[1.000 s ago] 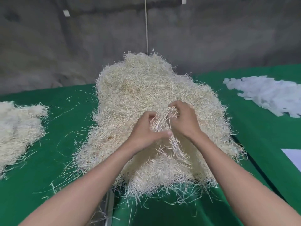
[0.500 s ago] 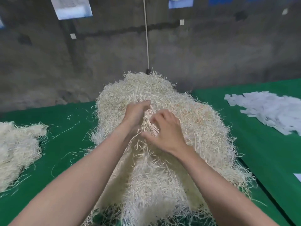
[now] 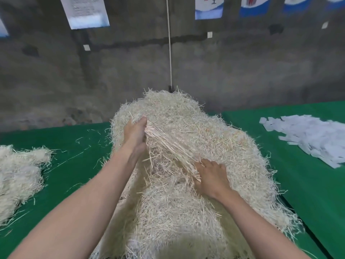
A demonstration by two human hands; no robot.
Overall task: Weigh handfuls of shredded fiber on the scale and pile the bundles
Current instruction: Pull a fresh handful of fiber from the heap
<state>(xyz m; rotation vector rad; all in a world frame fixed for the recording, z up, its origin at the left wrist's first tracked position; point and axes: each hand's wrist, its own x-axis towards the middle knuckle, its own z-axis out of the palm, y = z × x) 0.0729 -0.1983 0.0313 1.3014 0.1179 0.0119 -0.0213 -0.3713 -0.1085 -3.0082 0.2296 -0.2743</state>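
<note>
A big heap of pale shredded fiber (image 3: 214, 146) covers the middle of the green table (image 3: 78, 165). A stretched bundle of straight strands (image 3: 168, 146) runs diagonally between my two hands. My left hand (image 3: 135, 134) grips its far upper end near the heap's left flank. My right hand (image 3: 211, 176) holds its near lower end, fingers curled into the strands. No scale is visible in this view.
A smaller pile of fiber (image 3: 18, 174) lies at the table's left edge. White paper slips (image 3: 308, 135) are heaped at the right. Loose strands scatter over the green cloth. A grey wall (image 3: 242, 71) with a hanging cord (image 3: 169, 53) stands behind.
My hands, close together a second ago, have drawn apart: the left went up and away, the right came down toward me, pulling a bundle of strands out straight. The camera tilted up.
</note>
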